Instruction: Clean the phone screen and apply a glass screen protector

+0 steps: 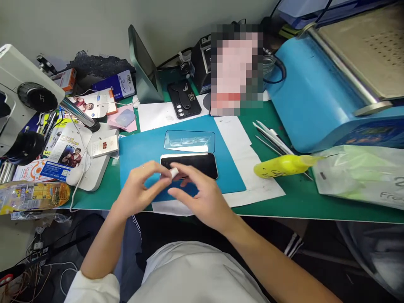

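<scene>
My left hand (139,189) is closed in a pinch, with a small white piece (174,172) between thumb and fingertips. Whether that piece is a cap or a bit of rolled paper I cannot make out. My right hand (205,193) is beside it, thumb and fingers apart, the index fingertip at the white piece. Just beyond both hands a phone with a black screen (202,165) lies flat on a blue mat (142,147), partly hidden by my fingers. Farther back on the mat rests a clear screen protector with a dark border (189,141).
On the right are a yellow squeeze bottle (280,166), several thin tools (271,136), a plastic bag (362,174) and a blue machine (315,92). A black phone case (184,99) lies behind the mat. A microscope (28,97) and a drink bottle (34,195) are left.
</scene>
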### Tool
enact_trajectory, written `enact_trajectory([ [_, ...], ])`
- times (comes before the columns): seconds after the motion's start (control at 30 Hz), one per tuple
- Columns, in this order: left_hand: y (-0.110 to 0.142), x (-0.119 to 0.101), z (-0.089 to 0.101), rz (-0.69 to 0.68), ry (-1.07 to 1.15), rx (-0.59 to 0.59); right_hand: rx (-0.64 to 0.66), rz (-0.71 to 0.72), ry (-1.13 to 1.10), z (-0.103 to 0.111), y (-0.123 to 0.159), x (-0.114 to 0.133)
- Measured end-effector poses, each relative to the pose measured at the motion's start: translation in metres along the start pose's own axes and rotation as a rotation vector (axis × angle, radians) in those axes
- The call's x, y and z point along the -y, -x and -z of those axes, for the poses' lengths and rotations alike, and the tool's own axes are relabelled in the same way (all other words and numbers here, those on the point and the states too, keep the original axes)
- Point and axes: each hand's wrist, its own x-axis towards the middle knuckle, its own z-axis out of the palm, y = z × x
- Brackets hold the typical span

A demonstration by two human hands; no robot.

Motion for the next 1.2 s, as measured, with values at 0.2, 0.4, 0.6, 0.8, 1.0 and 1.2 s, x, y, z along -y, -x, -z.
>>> enact_trajectory([
  [0.2, 0.014, -0.001, -0.015, 0.033, 0.145, -0.082, 0.051, -0.053, -0.064, -0.009, 0.001, 0.004],
  [0.4, 0.006, 0.004, -0.020, 0.091, 0.153, -0.097, -0.016, -0.059, 0.075, 0.005, 0.009, 0.005],
  [0.6, -0.006, 0.013, -0.017, 0.224, 0.151, -0.136, 0.004, -0.100, 0.212, 0.012, -0.012, 0.006],
  [0.8, 0.018, -0.003, -0.002, 0.174, -0.040, 0.009, 0.200, -0.037, 0.175, 0.011, -0.003, 0.019],
  [1.0, 0.014, 0.003, -0.002, 0.119, -0.210, 0.112, 0.239, -0.120, 0.215, 0.002, 0.008, 0.009],
  [1.2, -0.029, 0.022, -0.017, 0.114, -0.589, -0.036, -0.072, 0.076, 0.708, 0.010, -0.015, -0.014],
])
